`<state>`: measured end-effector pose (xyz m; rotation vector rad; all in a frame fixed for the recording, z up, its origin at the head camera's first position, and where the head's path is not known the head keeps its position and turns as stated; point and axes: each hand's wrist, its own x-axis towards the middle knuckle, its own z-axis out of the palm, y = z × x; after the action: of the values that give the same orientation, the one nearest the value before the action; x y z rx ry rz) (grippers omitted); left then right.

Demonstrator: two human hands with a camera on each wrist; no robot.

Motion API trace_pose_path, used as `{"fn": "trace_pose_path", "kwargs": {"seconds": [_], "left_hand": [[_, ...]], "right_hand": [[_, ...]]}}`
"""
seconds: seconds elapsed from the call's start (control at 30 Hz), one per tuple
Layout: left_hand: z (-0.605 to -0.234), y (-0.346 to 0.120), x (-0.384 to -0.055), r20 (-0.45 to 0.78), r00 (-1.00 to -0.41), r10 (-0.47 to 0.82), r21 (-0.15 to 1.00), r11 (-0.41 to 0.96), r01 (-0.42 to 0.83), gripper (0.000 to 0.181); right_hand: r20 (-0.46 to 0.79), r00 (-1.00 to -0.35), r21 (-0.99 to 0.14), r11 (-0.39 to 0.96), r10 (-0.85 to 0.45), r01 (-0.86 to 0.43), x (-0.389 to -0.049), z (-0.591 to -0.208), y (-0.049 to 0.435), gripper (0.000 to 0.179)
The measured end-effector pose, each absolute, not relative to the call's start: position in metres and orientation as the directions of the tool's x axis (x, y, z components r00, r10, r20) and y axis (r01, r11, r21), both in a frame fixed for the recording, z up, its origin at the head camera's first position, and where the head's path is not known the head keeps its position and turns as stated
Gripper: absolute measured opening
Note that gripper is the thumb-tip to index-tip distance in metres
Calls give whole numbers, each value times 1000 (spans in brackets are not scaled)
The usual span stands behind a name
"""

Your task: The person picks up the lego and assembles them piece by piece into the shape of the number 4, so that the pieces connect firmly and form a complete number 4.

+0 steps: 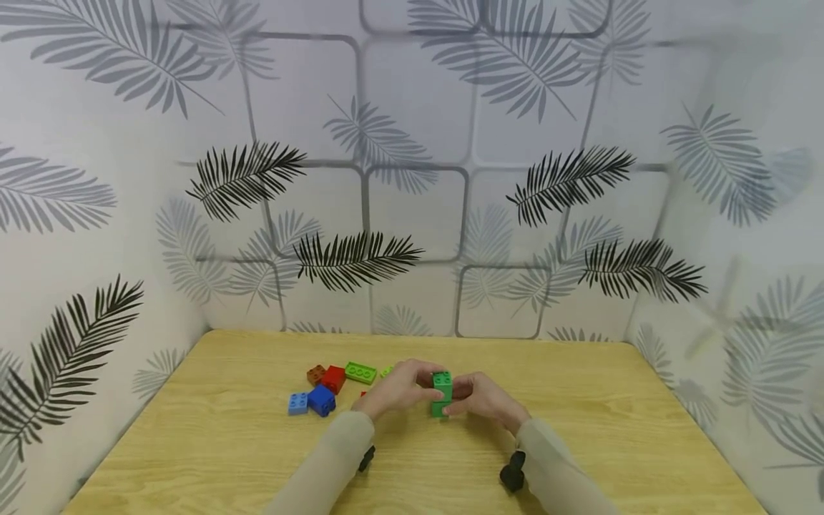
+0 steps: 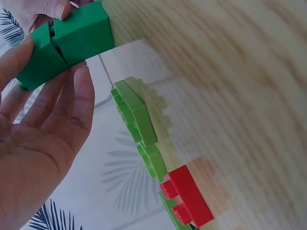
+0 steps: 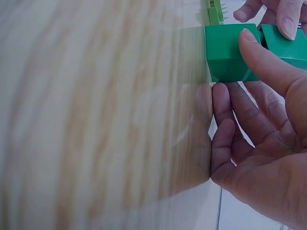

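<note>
My left hand [image 1: 402,390] pinches an upper green toy building brick [image 2: 36,62] between thumb and fingers. Directly beneath it is a second green brick [image 3: 225,48], low at the table, gripped by my right hand [image 1: 483,400] with the thumb on one face and fingers on the opposite side. The upper brick sits slightly tilted on the lower one, and a narrow wedge-shaped gap shows between them in the left wrist view. Studs face up on the upper brick in the head view.
Left of my hands on the wooden table [image 1: 579,400] lie a blue brick [image 1: 322,400], a light blue brick [image 1: 298,403], a red brick [image 1: 333,379], a brown brick [image 1: 316,374] and a lime green brick [image 1: 360,372]. Another red brick [image 2: 191,196] lies near my left hand.
</note>
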<state>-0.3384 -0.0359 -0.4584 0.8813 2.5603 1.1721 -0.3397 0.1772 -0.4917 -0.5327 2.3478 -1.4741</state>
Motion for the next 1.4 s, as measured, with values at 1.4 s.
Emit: {"fn": "trace_pose_path", "kwargs": {"seconds": [1.4], "left_hand": [[-467, -55, -347, 121, -841, 527, 812, 435, 389, 48]], "right_hand": [[54, -937, -966, 221, -346, -137, -318, -477, 164, 44]]}}
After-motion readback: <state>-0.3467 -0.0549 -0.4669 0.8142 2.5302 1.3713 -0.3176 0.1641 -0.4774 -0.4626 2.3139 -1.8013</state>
